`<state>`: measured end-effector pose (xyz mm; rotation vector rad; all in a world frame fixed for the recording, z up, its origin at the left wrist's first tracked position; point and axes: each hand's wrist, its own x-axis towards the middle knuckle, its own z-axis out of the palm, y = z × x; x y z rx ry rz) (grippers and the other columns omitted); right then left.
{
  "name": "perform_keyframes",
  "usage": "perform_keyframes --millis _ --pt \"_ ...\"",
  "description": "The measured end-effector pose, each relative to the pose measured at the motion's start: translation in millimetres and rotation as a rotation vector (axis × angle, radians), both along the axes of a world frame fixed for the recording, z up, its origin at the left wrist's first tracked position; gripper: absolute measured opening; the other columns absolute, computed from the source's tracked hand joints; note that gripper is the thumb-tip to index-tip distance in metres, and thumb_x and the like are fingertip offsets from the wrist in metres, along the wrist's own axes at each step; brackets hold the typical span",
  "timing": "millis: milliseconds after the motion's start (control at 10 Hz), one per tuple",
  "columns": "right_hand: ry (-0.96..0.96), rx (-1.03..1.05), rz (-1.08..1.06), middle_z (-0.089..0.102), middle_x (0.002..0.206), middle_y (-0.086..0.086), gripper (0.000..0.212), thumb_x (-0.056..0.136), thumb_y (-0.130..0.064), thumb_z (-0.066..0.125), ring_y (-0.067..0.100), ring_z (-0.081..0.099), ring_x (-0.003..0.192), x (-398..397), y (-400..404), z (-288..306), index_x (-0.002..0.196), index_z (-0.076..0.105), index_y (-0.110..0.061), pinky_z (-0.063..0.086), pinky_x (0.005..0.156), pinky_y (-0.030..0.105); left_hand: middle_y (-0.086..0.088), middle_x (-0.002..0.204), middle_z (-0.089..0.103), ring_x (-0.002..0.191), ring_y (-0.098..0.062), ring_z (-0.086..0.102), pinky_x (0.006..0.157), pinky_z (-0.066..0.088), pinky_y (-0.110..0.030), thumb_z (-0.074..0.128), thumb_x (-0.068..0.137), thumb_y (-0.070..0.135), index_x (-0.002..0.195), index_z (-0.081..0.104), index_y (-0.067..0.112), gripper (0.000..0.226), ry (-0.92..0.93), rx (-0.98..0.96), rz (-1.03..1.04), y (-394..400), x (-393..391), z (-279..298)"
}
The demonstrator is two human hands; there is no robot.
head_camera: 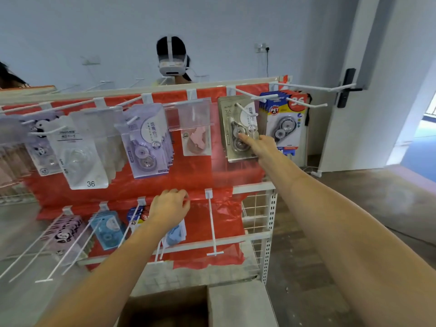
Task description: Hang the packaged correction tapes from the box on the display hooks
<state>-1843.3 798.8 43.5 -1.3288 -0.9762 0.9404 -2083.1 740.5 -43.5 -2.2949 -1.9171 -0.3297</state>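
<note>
Head view, and we're facing a white wire rack draped in red plastic sheet, filling the middle of the frame. Right hand reaches up right of centre, thumb and fingers pinching a grey pack that hangs on a white hook in the top row. Left hand sits lower, centre frame, fingers curled over the red sheet at the lower rail, holding no pack. Along the top row: a purple pack, a pink pack, and a blue pack at the far right. Lower left, more packs hang on long hooks. Bottom centre, a dark box opening. Pale wall behind, a second person in a headset beyond the rack, door at right, grey floor.
</note>
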Motion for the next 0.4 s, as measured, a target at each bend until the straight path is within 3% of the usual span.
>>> perform_keyframes --millis 100,200,300,400 --pt "0.015 0.008 -0.002 0.064 0.114 0.011 0.058 0.074 -0.030 0.080 0.025 0.059 0.108 2 1 -2 0.117 0.059 0.002 0.046 0.088 0.032 -0.003 0.116 0.062 0.108 -0.022 0.053 0.091 0.046 -0.034 0.042 0.097 0.033 0.119 0.058 0.019 0.031 0.008 -0.004 0.003 -2 0 -1" --pt "-0.005 -0.004 0.030 0.060 0.106 0.005 0.054 0.079 -0.031 0.075 0.020 0.056 0.102 3 -1 -5 0.120 0.058 0.000 0.043 0.084 0.027 -0.002 0.115 0.062 0.107 -0.021 0.054 0.087 0.045 -0.033 0.040 0.097 0.035 0.117 0.058 0.019 0.031 0.053 -0.020 0.006 -4 1 -2" --pt "-0.007 -0.039 0.070 0.060 0.109 0.009 0.059 0.079 -0.030 0.075 0.023 0.057 0.100 2 -5 -16 0.124 0.053 0.001 0.047 0.088 0.031 -0.002 0.115 0.061 0.107 -0.021 0.053 0.088 0.044 -0.033 0.039 0.098 0.035 0.118 0.058 0.020 0.031 0.073 -0.033 0.021 -8 -3 2" --pt "0.030 -0.121 0.070 0.062 0.091 0.012 0.044 0.083 -0.012 0.071 0.024 0.062 0.081 -2 -12 -39 0.120 0.053 0.003 0.054 0.087 0.039 -0.001 0.121 0.060 0.112 -0.022 0.052 0.092 0.043 -0.034 0.039 0.098 0.035 0.123 0.056 0.021 0.033 0.096 -0.036 0.037 -10 -4 6"
